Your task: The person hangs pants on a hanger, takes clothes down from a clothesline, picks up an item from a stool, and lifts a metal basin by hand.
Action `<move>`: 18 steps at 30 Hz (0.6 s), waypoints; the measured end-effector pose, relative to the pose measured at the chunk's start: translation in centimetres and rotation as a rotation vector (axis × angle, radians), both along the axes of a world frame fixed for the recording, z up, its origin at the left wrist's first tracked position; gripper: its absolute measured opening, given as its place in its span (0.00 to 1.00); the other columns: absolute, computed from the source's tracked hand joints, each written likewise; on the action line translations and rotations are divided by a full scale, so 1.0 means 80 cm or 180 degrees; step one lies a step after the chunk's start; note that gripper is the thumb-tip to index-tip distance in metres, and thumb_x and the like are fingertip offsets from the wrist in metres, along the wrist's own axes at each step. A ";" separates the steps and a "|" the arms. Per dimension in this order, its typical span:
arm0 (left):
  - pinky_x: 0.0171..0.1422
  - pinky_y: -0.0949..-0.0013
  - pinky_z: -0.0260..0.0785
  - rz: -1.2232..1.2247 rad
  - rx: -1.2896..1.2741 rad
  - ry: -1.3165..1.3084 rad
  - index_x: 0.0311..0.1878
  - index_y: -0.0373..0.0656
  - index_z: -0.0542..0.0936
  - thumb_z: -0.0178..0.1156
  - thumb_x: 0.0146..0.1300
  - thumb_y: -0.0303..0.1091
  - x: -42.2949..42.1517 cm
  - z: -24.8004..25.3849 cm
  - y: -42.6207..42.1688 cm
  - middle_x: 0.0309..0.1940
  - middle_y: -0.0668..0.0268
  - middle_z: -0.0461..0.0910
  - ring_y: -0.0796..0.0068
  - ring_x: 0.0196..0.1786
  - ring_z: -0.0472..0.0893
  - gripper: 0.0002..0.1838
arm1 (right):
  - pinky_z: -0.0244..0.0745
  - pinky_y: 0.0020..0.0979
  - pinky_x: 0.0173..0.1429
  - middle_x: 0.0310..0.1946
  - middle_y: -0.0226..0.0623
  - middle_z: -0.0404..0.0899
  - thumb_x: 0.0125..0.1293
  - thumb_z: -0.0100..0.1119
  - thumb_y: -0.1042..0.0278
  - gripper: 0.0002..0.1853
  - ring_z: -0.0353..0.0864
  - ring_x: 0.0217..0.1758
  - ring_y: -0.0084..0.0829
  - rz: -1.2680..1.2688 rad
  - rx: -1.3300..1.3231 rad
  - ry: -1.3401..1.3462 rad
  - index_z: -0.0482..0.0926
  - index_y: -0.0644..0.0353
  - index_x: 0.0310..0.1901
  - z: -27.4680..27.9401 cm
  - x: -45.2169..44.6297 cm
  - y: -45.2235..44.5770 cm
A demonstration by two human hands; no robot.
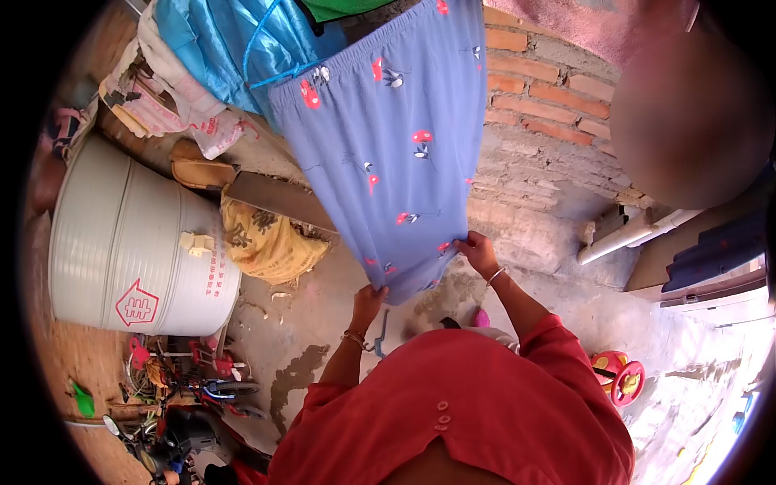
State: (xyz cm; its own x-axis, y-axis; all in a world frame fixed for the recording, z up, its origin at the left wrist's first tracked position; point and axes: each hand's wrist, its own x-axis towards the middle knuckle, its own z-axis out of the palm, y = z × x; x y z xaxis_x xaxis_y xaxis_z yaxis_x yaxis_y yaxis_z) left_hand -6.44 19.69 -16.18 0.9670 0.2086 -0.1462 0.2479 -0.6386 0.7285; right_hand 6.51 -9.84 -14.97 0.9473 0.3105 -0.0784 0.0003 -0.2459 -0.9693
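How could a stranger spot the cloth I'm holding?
Find the brick wall. Just left of it in view hangs the cloth, its lower end in the left hand and right hand. Unlike the shiny turquoise fabric alongside, it's periwinkle blue with scattered red motifs.

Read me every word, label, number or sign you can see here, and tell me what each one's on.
White tank: a red house-shaped sign with strokes inside; beside it, red characters too small to read.
Yellow sack: large dark characters, too creased to read surely.
Pink-and-white bag: reddish print, too blurred to read.
Blue cloth: printed motifs, no words seen.
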 end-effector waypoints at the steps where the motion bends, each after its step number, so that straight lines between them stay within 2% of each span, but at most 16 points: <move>1: 0.34 0.63 0.70 0.0081 -0.0328 -0.0086 0.33 0.34 0.79 0.60 0.57 0.36 -0.002 0.004 -0.001 0.21 0.55 0.79 0.62 0.27 0.81 0.12 | 0.71 0.25 0.38 0.24 0.32 0.79 0.58 0.62 0.64 0.11 0.73 0.28 0.20 -0.0442 0.0172 0.0125 0.80 0.62 0.38 0.003 0.000 -0.001; 2: 0.34 0.63 0.70 0.0085 -0.0329 -0.0076 0.33 0.34 0.79 0.60 0.57 0.36 -0.005 0.007 -0.003 0.21 0.55 0.79 0.62 0.27 0.81 0.12 | 0.71 0.27 0.36 0.25 0.34 0.80 0.58 0.62 0.65 0.11 0.74 0.28 0.20 -0.0088 0.0289 -0.0036 0.80 0.62 0.38 -0.012 0.001 0.002; 3: 0.34 0.64 0.70 -0.0060 -0.0315 -0.0043 0.33 0.35 0.80 0.61 0.56 0.36 -0.005 0.013 -0.006 0.22 0.55 0.79 0.62 0.27 0.81 0.12 | 0.71 0.27 0.36 0.25 0.34 0.80 0.58 0.62 0.65 0.11 0.74 0.28 0.20 -0.0088 0.0294 -0.0031 0.80 0.62 0.38 -0.006 -0.001 0.001; 5: 0.34 0.65 0.71 -0.0226 -0.0290 -0.0025 0.33 0.35 0.80 0.62 0.55 0.37 -0.002 0.016 -0.005 0.22 0.55 0.79 0.63 0.28 0.81 0.12 | 0.71 0.29 0.36 0.26 0.36 0.80 0.58 0.62 0.64 0.11 0.76 0.29 0.21 0.0597 -0.0394 -0.0184 0.79 0.62 0.39 0.007 0.001 -0.003; 6: 0.34 0.65 0.70 -0.0184 -0.0105 -0.0059 0.34 0.35 0.80 0.62 0.55 0.36 -0.001 0.013 -0.005 0.22 0.56 0.80 0.64 0.27 0.81 0.12 | 0.71 0.29 0.35 0.25 0.36 0.79 0.56 0.63 0.64 0.13 0.76 0.28 0.23 0.0048 0.0080 -0.0335 0.79 0.63 0.39 0.000 0.006 0.001; 7: 0.34 0.66 0.70 -0.0133 0.0070 -0.0092 0.34 0.36 0.80 0.62 0.55 0.36 -0.001 0.009 -0.006 0.22 0.56 0.80 0.65 0.27 0.81 0.11 | 0.71 0.29 0.35 0.25 0.36 0.79 0.56 0.63 0.64 0.13 0.76 0.28 0.23 0.0042 0.0071 -0.0349 0.79 0.63 0.39 -0.005 0.010 0.000; 9: 0.33 0.66 0.70 -0.0156 0.0006 -0.0006 0.34 0.36 0.80 0.62 0.55 0.36 -0.002 0.008 -0.006 0.23 0.57 0.80 0.65 0.27 0.80 0.11 | 0.71 0.29 0.35 0.24 0.37 0.79 0.54 0.64 0.64 0.13 0.75 0.27 0.25 -0.0150 -0.0300 0.0059 0.79 0.63 0.37 -0.008 0.013 -0.001; 14: 0.33 0.65 0.69 -0.0108 -0.0026 0.0053 0.34 0.36 0.79 0.62 0.54 0.36 -0.001 0.012 -0.008 0.23 0.56 0.79 0.64 0.27 0.80 0.11 | 0.71 0.32 0.36 0.25 0.41 0.79 0.54 0.62 0.64 0.12 0.78 0.30 0.29 -0.0260 -0.0519 -0.0056 0.78 0.64 0.35 -0.001 0.017 -0.002; 17: 0.33 0.66 0.70 -0.0075 0.0052 0.0045 0.33 0.36 0.80 0.62 0.54 0.36 0.003 0.002 -0.005 0.22 0.57 0.79 0.64 0.26 0.80 0.12 | 0.73 0.30 0.37 0.28 0.40 0.80 0.54 0.63 0.65 0.14 0.79 0.32 0.29 -0.0256 -0.0507 -0.0162 0.77 0.64 0.39 -0.028 0.021 0.006; 18: 0.36 0.67 0.71 -0.0122 -0.0146 -0.0112 0.36 0.37 0.79 0.63 0.53 0.36 0.010 -0.004 -0.003 0.25 0.58 0.80 0.66 0.29 0.81 0.13 | 0.73 0.30 0.38 0.29 0.39 0.80 0.54 0.63 0.66 0.15 0.79 0.33 0.28 -0.0318 -0.0090 -0.0083 0.77 0.64 0.42 -0.030 0.018 0.010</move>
